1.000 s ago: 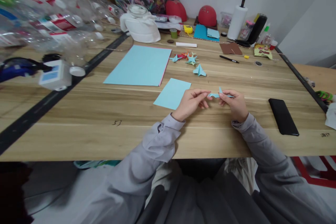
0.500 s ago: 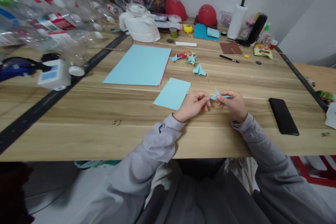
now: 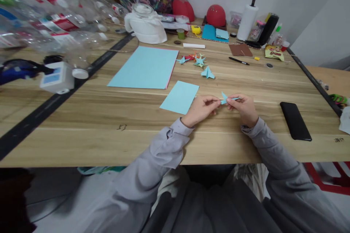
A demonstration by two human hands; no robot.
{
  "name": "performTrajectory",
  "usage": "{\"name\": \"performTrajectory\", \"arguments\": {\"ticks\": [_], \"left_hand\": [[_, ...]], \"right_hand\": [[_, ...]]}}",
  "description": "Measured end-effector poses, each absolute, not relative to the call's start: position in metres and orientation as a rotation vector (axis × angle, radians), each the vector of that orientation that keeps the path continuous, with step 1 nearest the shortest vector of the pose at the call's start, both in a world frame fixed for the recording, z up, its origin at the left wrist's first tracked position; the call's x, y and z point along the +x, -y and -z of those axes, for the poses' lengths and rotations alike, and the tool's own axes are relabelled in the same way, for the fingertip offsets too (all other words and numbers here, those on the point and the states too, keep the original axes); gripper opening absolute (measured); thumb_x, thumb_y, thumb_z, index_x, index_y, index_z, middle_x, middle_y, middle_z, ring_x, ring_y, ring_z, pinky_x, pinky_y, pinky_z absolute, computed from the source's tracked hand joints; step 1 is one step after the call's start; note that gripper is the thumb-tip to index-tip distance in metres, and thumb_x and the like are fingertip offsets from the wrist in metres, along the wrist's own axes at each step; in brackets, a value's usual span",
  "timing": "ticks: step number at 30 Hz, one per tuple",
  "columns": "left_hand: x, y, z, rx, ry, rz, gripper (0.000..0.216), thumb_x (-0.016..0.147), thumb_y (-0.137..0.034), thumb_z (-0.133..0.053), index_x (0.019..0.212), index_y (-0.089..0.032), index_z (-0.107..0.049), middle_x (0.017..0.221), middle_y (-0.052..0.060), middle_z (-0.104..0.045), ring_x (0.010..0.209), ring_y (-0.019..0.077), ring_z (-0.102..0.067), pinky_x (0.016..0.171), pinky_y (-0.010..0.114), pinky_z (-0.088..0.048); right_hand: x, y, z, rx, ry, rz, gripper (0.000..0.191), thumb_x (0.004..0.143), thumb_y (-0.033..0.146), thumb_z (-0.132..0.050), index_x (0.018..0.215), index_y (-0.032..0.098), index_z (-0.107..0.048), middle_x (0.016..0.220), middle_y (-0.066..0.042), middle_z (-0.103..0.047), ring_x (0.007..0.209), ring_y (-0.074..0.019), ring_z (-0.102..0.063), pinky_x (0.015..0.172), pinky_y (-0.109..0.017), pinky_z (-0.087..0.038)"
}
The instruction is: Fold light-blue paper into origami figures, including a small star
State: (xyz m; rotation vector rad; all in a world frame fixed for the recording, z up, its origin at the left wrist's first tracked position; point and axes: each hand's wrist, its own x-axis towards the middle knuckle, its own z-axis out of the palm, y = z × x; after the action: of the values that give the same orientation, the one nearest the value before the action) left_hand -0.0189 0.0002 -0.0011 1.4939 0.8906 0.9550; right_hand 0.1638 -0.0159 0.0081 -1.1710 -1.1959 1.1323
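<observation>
A small folded blue paper piece [image 3: 224, 99] with a pointed flap is held just above the table between my two hands. My left hand [image 3: 203, 108] pinches its left end between thumb and fingertips. On the other side, my right hand [image 3: 243, 107] grips its body, thumb on top. A loose blue paper sheet [image 3: 179, 96] lies beside my left hand, partly behind the wrist. Beyond my hands sits a folded blue paper plane [image 3: 207, 72], with several small folded paper figures [image 3: 195, 58] in blue, red and other colours behind it.
A larger stack of blue paper [image 3: 144, 67] lies on the left. At the right is a black phone [image 3: 295, 121]. Plastic bottles [image 3: 54, 22] crowd the far left. A black pen [image 3: 238, 60], a brown paper square [image 3: 240, 50] and a paper towel roll [image 3: 247, 22] stand or lie farther back.
My left fingers have shifted slightly right along the folded paper and closed more tightly on its end. The paper's upper flap now tilts more to the left.
</observation>
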Motion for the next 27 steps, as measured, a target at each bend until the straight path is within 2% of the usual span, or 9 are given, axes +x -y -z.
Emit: {"name": "performTrajectory", "arguments": {"ticks": [6, 15, 19, 22, 27], "left_hand": [[-0.0188, -0.0008, 0.0008, 1.551, -0.814, -0.904, 0.035, 0.08, -0.046, -0.067, 0.069, -0.013, -0.064, 0.063, 0.003, -0.067, 0.047, 0.0088, -0.057, 0.048, 0.021, -0.042], [-0.0196, 0.0029, -0.0063, 1.326, -0.765, -0.823, 0.048, 0.078, -0.06, -0.068, 0.082, -0.012, -0.069, 0.079, 0.009, -0.075, 0.056, 0.0133, -0.065, 0.052, 0.024, -0.048], [-0.0175, 0.0026, -0.0048, 1.177, -0.754, -0.91, 0.042, 0.07, -0.051, -0.077, 0.086, -0.013, -0.073, 0.081, 0.007, -0.073, 0.061, 0.0148, -0.066, 0.052, 0.024, -0.049], [-0.0164, 0.0037, -0.0039, 1.135, -0.705, -0.906, 0.038, 0.065, -0.041, -0.082, 0.09, -0.014, -0.074, 0.074, 0.004, -0.071, 0.062, 0.0143, -0.064, 0.055, 0.025, -0.05], [-0.0154, 0.0059, -0.0024, 1.21, -0.719, -0.899, 0.039, 0.059, -0.034, -0.087, 0.09, -0.013, -0.076, 0.079, 0.006, -0.073, 0.064, 0.0132, -0.063, 0.058, 0.024, -0.05]], "right_hand": [[0.1641, 0.0167, -0.0063, -1.146, 1.197, -1.154, 0.047, 0.052, 0.056, -0.088, 0.071, 0.017, -0.069, 0.059, -0.001, -0.07, 0.047, -0.0108, -0.061, 0.047, -0.024, -0.05], [0.1673, 0.0138, -0.0053, -1.143, 1.058, -1.233, 0.05, 0.05, 0.061, -0.087, 0.068, 0.017, -0.069, 0.059, -0.001, -0.07, 0.046, -0.0094, -0.058, 0.045, -0.022, -0.045], [0.1669, 0.0163, -0.0078, -1.093, 1.138, -1.353, 0.048, 0.053, 0.058, -0.087, 0.069, 0.017, -0.068, 0.058, 0.0, -0.068, 0.046, -0.0095, -0.058, 0.046, -0.022, -0.044], [0.1653, 0.0191, -0.0098, -1.055, 1.22, -1.408, 0.047, 0.058, 0.058, -0.085, 0.073, 0.017, -0.068, 0.059, 0.0, -0.069, 0.048, -0.0101, -0.06, 0.046, -0.021, -0.044], [0.1633, 0.0212, -0.012, -1.084, 1.299, -1.365, 0.048, 0.058, 0.061, -0.084, 0.072, 0.018, -0.067, 0.056, 0.001, -0.068, 0.048, -0.0104, -0.06, 0.047, -0.021, -0.045]]}}
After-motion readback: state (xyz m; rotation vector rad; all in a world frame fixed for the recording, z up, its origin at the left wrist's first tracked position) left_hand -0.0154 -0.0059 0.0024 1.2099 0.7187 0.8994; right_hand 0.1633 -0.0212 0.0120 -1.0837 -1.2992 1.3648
